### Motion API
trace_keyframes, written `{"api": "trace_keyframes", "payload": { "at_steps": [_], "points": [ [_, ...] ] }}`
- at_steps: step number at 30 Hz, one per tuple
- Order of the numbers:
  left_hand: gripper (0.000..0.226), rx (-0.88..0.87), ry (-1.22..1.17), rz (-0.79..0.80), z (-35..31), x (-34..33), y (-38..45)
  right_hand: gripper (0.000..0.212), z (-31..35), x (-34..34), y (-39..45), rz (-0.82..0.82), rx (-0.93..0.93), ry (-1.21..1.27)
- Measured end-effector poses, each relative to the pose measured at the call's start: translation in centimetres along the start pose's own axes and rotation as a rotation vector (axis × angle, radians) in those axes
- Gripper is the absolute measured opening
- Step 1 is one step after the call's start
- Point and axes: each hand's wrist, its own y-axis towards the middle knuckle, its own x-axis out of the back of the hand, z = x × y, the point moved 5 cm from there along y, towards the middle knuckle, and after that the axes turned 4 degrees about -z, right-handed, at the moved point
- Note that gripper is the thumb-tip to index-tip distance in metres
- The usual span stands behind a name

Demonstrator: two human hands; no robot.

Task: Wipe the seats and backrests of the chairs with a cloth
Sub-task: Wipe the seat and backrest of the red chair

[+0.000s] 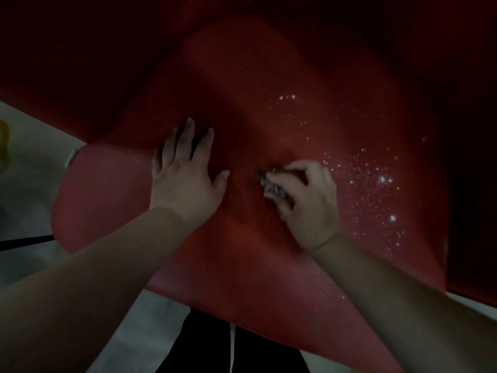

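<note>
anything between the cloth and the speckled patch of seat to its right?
Nothing visible. The right hand grips the bunched cloth against the red seat, and the speckled patch lies just right of that hand on bare surface. The left hand rests flat on the seat, on the cloth's other side.

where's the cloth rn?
Head view, just right of centre: the cloth is bunched in the right hand on the red seat, beside the flat left hand.

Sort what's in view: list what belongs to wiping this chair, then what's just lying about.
In use:
red chair seat
crumpled cloth, held by right hand
left hand, flat on the seat

Lying about:
black rod on the floor
yellow object, blurred, far left
</note>
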Motion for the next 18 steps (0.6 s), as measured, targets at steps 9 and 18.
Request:
{"api": "trace_keyframes", "payload": {
  "at_steps": [9,18],
  "points": [
    [0.072,0.035,0.008,-0.031,-0.2,0.2,2.4,0.036,0.2,-0.1,0.8,-0.09,-0.211,0.006],
    [0.073,0.053,0.019,-0.05,0.4,0.3,4.2,0.027,-5.1,-0.3,10.4,-0.192,-0.329,0.06]
  ]
}}
